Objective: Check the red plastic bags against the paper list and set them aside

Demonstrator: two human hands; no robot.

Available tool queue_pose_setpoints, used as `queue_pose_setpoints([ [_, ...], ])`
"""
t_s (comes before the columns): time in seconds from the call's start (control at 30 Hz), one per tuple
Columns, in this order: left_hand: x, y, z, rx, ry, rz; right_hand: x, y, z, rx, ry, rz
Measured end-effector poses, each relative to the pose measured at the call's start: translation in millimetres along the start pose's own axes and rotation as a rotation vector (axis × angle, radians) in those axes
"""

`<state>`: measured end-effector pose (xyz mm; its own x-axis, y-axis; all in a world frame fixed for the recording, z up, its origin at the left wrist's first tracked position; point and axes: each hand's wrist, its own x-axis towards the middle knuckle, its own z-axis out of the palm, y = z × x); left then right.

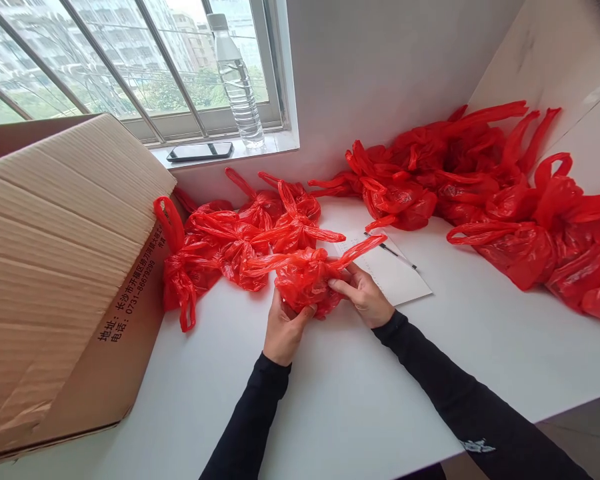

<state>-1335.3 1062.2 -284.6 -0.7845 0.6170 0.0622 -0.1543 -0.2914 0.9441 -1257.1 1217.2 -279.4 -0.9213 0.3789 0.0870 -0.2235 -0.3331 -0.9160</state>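
A cardboard box [55, 267] stood at the bench's [340, 393] left edge. Near the bench's middle, a knotted red bag [307, 277] was clamped between both hands: left hand [283, 330] cupping underneath, right hand [363, 293] pinching its side, sleeved forearms angled inward.

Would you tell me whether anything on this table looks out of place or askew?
The cardboard box at the left lies tipped, its print slanting upward. The held red bag looks intact; nothing is spilled.
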Motion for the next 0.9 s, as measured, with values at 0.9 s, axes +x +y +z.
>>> queue_pose_setpoints([
  [0.9, -0.4, -0.1, -3.2, -0.035, 0.021, -0.09, -1.0, 3.7, -0.6, -0.048, -0.009, -0.023],
])
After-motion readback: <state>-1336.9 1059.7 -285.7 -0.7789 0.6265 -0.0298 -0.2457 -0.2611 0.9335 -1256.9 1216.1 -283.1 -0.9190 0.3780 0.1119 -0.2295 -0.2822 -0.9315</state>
